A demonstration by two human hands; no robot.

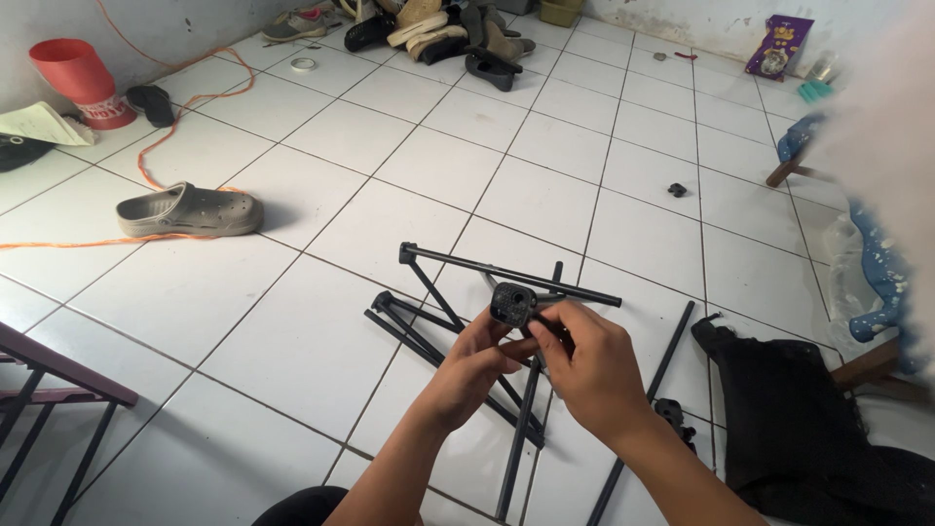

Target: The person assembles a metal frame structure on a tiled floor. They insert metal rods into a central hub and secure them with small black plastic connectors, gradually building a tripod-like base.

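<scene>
While both hands pinch it, the small black connector block sits at 12 o'clock of the left hand, 10 o'clock of the right hand.

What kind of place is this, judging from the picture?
Probably a room in a home, used as an informal work spot. The white tiled floor has a pile of shoes by the wall, a grey clog, and black metal rods lying below the hands.
</scene>
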